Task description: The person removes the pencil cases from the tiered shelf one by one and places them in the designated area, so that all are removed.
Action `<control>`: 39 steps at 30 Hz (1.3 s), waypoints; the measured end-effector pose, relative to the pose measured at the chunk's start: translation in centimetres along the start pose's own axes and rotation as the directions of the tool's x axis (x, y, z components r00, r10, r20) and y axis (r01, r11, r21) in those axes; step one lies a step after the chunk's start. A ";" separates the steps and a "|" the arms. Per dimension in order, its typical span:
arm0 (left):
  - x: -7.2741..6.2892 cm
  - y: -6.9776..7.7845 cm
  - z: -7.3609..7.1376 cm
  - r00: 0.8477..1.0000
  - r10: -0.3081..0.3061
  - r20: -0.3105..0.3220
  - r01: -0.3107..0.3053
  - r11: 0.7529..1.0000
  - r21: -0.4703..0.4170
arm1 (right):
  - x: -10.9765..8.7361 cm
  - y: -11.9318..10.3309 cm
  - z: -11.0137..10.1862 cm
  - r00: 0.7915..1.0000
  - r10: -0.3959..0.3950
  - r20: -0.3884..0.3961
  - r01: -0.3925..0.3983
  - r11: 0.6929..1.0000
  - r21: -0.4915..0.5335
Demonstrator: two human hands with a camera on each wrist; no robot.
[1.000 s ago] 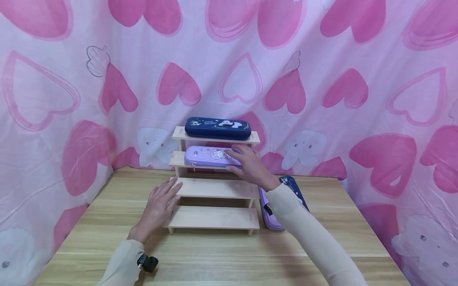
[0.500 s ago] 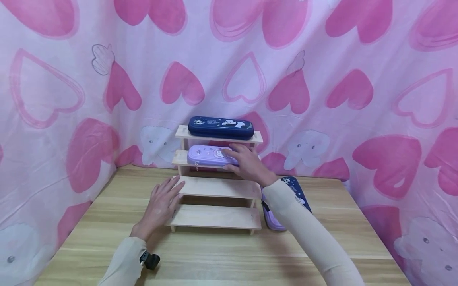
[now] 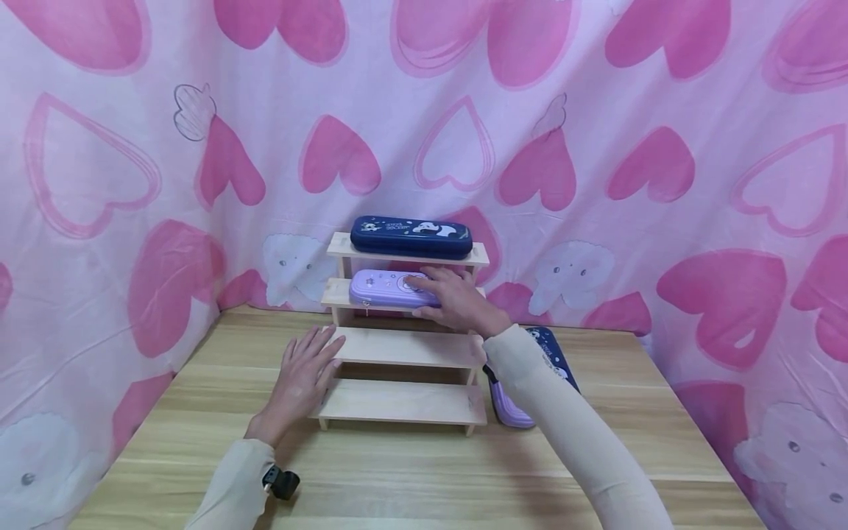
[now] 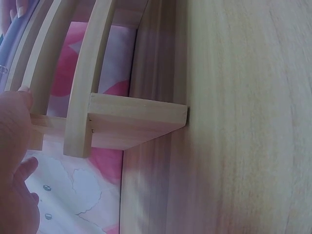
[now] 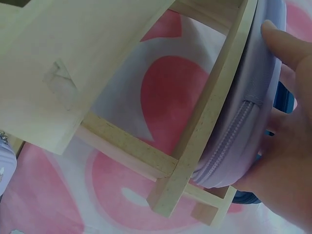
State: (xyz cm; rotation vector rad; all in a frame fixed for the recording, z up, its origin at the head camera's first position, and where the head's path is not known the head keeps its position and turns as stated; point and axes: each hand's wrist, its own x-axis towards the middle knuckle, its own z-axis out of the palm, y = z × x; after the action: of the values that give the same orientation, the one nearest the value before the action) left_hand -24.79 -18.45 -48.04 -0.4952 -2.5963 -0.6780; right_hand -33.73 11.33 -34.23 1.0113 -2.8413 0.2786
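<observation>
In the head view, a purple pencil case (image 3: 386,287) with a printed character lies along the second-highest step of a wooden step shelf (image 3: 397,401). My right hand (image 3: 459,300) holds its right part, thumb on the front side and fingers reaching over the top. The zipper on this case (image 5: 229,139) shows close up in the right wrist view. My left hand (image 3: 305,375) rests against the left end of a lower step, fingers extended; in the left wrist view part of this hand (image 4: 14,161) shows beside the wooden slats.
A dark blue pencil case (image 3: 411,237) with a panda print lies on the top step. Right of the shelf, another purple case (image 3: 513,408) and a second blue case (image 3: 550,353) lie on the wooden table (image 3: 397,486), partly behind my right sleeve. A heart-patterned curtain (image 3: 457,140) hangs behind.
The whole scene has shifted slightly right as the head camera turned. Both hands keep their places on the shelf and the purple pencil case.
</observation>
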 end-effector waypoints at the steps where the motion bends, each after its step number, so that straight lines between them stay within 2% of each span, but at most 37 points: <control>1: 0.0 0.0 0.0 1.000 0.000 0.000 0.000 1.000 0.002 | 0.0 0.1 0.0 1.000 -0.001 0.005 0.001 1.000 -0.002; 14: -0.1 0.0 0.2 1.000 -0.012 0.005 0.012 1.000 -0.005 | 0.6 0.2 -0.1 0.999 -0.053 0.009 0.053 0.999 -0.010; 26: -0.1 -0.1 0.3 1.000 -0.028 0.012 0.028 1.000 -0.002 | 1.0 -0.1 -0.7 0.998 -0.022 0.067 0.021 1.000 0.011; 39: 0.0 0.0 0.3 1.000 -0.017 -0.001 0.018 1.000 0.010 | 1.5 0.0 -1.2 0.994 -0.031 0.102 0.028 0.999 0.035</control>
State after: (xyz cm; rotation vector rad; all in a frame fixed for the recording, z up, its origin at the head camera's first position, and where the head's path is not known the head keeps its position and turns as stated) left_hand -24.87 -18.28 -48.22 -0.4692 -2.6043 -0.6705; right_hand -34.80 10.69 -32.83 1.1041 -2.9187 0.2802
